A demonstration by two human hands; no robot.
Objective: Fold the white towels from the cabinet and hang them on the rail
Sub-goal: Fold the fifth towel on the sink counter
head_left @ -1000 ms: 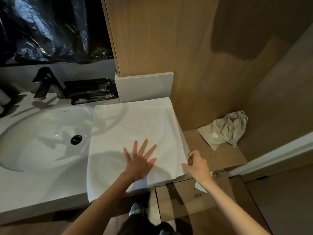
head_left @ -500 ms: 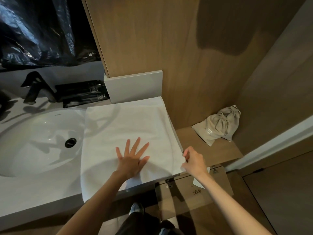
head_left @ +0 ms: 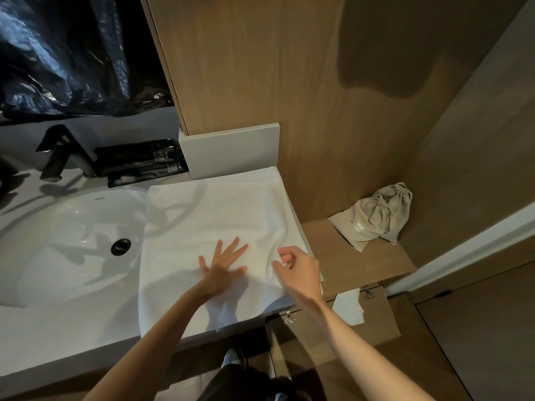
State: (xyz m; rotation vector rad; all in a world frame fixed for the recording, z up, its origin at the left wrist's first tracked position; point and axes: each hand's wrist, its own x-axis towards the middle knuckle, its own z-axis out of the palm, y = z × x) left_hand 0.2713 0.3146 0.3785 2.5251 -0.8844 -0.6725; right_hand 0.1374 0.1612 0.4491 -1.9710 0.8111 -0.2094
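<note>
A wooden wall panel (head_left: 289, 82) fills the upper right, and crumpled black plastic sheeting (head_left: 58, 53) covers the upper left. Below them runs a pale countertop (head_left: 72, 337) with a white oval basin (head_left: 58, 256) sunk into its left part.

The white towel (head_left: 208, 215) lies spread flat over the right end of the countertop. Its far edge reaches the grey upstand at the back. Its right edge runs along the countertop's right edge, and its near edge hangs a little over the front edge. Its left edge overlaps the basin's rim. Soft creases run across its right half.

A lower wooden shelf (head_left: 362, 264) sits to the right of the countertop, with a beige drawstring bag (head_left: 376, 215) at its back edge against the wall. Beneath the shelf a cabinet door (head_left: 376, 328) stands open, and a bit of white cloth (head_left: 347, 309) shows at its top edge.

A black faucet (head_left: 62, 153) stands at the back edge of the countertop, with black packets (head_left: 139, 162) just beside it.

The left hand (head_left: 221, 269) rests palm down on the towel near the front edge, fingers straight and spread apart. The right hand (head_left: 298, 270) is over the towel's right edge, fingers loosely curled, thumb and forefinger apart. Whether they touch the cloth cannot be told.

A black drain (head_left: 120, 246) sits in the basin.
</note>
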